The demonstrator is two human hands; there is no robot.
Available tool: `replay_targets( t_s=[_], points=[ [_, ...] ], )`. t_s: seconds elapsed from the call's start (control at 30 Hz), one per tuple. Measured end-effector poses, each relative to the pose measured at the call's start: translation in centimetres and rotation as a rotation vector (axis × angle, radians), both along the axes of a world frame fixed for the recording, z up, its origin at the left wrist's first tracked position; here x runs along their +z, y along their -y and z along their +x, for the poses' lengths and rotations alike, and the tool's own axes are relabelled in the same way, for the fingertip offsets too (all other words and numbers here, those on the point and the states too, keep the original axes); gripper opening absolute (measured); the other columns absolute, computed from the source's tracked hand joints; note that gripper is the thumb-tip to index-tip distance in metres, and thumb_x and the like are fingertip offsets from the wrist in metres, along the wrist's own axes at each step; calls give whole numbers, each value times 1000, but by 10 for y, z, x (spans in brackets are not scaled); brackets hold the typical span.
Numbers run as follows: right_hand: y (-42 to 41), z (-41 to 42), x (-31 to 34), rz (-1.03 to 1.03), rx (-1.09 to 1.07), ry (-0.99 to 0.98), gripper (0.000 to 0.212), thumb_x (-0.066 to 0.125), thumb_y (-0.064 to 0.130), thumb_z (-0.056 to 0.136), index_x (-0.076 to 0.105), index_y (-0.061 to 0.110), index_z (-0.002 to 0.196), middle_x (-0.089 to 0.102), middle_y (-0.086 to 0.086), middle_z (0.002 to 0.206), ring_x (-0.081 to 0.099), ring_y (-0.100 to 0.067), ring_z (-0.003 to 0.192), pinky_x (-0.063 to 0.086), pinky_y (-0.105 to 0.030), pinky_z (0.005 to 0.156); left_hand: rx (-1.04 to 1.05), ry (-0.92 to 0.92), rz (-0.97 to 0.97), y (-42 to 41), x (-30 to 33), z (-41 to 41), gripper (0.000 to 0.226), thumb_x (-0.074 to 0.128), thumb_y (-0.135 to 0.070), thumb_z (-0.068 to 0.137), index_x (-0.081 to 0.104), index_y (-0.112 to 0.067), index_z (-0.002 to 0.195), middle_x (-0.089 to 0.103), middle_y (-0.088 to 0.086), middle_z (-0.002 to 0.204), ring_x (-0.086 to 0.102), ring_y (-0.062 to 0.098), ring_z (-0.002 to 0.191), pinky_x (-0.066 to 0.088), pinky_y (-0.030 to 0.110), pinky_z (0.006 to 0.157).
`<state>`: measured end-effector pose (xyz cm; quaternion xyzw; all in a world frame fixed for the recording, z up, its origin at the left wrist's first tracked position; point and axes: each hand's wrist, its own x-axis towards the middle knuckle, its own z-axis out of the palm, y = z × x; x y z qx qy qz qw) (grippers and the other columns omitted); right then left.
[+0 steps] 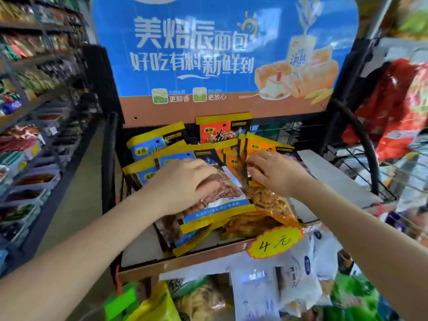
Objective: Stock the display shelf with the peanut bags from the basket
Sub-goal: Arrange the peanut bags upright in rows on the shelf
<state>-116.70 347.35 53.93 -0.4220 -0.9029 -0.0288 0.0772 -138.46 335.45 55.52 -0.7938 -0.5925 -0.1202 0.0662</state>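
Several peanut bags lie in a loose pile on the display shelf (333, 179), under a blue bread sign. My left hand (185, 181) rests palm down on a blue-and-yellow peanut bag (222, 200) at the front of the pile, fingers curled over its clear window. My right hand (275, 170) presses on an orange peanut bag (271, 205) just to the right, fingertips at its upper edge. More blue bags (148, 147) lean at the back left and an orange-red bag (220, 130) stands upright at the back. No basket is clearly visible.
A yellow price tag (275, 243) hangs on the shelf's front edge. White and green packets (298, 276) fill the tier below. A stocked aisle shelf (34, 112) runs along the left. A wire rack (361, 163) and red bags (398, 107) stand at the right.
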Motion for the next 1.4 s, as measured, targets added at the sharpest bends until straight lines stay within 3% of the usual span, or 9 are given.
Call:
replay_targets(
  t_s=[0.1, 0.2, 0.5, 0.67, 0.83, 0.97, 1.17, 1.3, 1.4],
  points=[
    [-6, 6, -3, 23, -61, 33, 46, 29, 40, 97, 41, 18, 136, 43, -6, 144, 40, -27, 130, 34, -43, 108, -14, -126, -159, 26, 0, 13, 94, 3, -76, 63, 31, -32, 142, 32, -10, 150, 31, 12, 135, 31, 32, 106],
    [-13, 17, -7, -14, -83, 12, 43, 29, 38, 97, 42, 19, 134, 44, -6, 142, 42, -28, 127, 36, -45, 106, 38, -146, -177, 35, -3, 7, 98, 12, -82, 59, 22, -34, 145, 23, -14, 153, 22, 8, 140, 33, 32, 107],
    [-1, -5, 6, -38, -63, -190, 37, 35, 27, 97, 47, 13, 129, 49, -9, 135, 52, -31, 114, 48, -44, 90, 185, 26, 47, 63, -26, -3, 63, 57, -46, 79, 45, -24, 136, 44, -8, 143, 44, 13, 131, 45, 30, 97],
    [29, -42, -10, -214, 311, -106, 28, 36, 14, 96, 54, 0, 112, 57, -19, 115, 52, -35, 107, 44, -45, 91, 391, 87, 232, 69, -50, 13, 67, 35, -54, 81, 53, -11, 129, 55, 4, 135, 53, 24, 124, 48, 40, 95],
    [14, -35, -22, -203, 455, -3, 55, 14, 38, 91, 42, 19, 135, 42, -4, 145, 36, -20, 133, 27, -43, 112, 528, 148, 45, 78, -64, 24, 108, 12, -95, 55, 0, -39, 146, 19, -1, 156, 14, 25, 144, 24, 43, 113],
    [1, -27, -25, -111, 472, 112, 68, -2, 54, 85, 32, 32, 140, 28, 8, 154, 24, -13, 141, 17, -42, 118, 567, 141, -109, 76, -62, 29, 105, 7, -100, 37, -36, -57, 123, -17, -15, 154, -14, 24, 143, 16, 49, 115],
    [-6, -13, -23, -35, 418, 144, 46, 14, 39, 98, 37, 33, 138, 28, 10, 153, 20, -10, 143, 13, -39, 117, 499, 157, -14, 65, -62, 23, 90, 18, -88, 62, 9, -46, 141, 11, -7, 157, 3, 27, 145, 29, 57, 109],
    [-12, 0, -13, -61, 298, 160, 42, 20, 35, 100, 42, 30, 136, 34, 9, 151, 26, -13, 140, 17, -38, 116, 465, 82, -96, 51, -56, 15, 83, 40, -71, 75, 5, -43, 145, 3, -9, 157, -4, 24, 145, 33, 53, 109],
    [-3, -9, 0, -177, 193, 41, 43, 24, 36, 99, 57, 16, 119, 56, -6, 131, 47, -26, 124, 37, -43, 105, 449, 110, -127, 55, -54, 13, 97, 19, -88, 60, 0, -45, 144, -4, -13, 157, -10, 21, 144, 29, 52, 112]
  ],
)
